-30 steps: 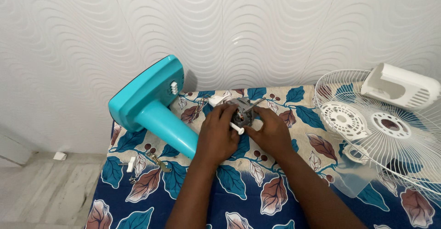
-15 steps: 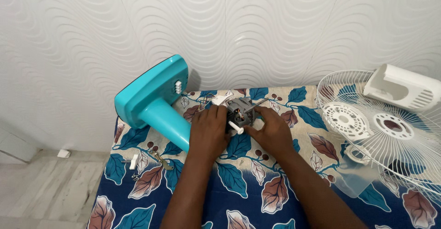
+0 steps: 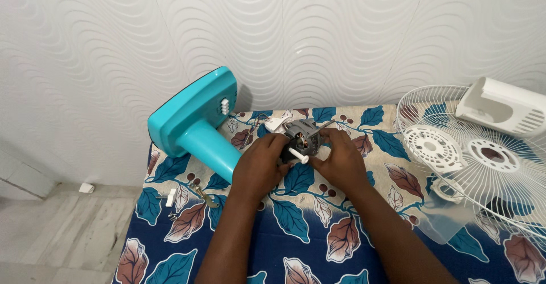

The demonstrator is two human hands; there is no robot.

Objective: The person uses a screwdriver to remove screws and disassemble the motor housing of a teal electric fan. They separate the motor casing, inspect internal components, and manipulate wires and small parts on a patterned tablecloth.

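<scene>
Meanwhile, both hands — left hand (image 3: pixel 259 167), right hand (image 3: pixel 339 161) — clasp a fan motor (image 3: pixel 301 139) over the leaf-print cloth (image 3: pixel 296 227) by a wavy white wall (image 3: pixel 284 33).

Two bare forearms are seen rising from the lower edge of the view, each ending in a bare hand. No sleeves are worn below the elbows; the arms are uncovered as far as they can be followed. The left hand (image 3: pixel 259 167) and the right hand (image 3: pixel 341 164) are ungloved. No watch, band or ring can be made out on either wrist or on the fingers that are shown. Short, unpainted nails are visible on the fingertips. Nothing else of the body is shown.
</scene>
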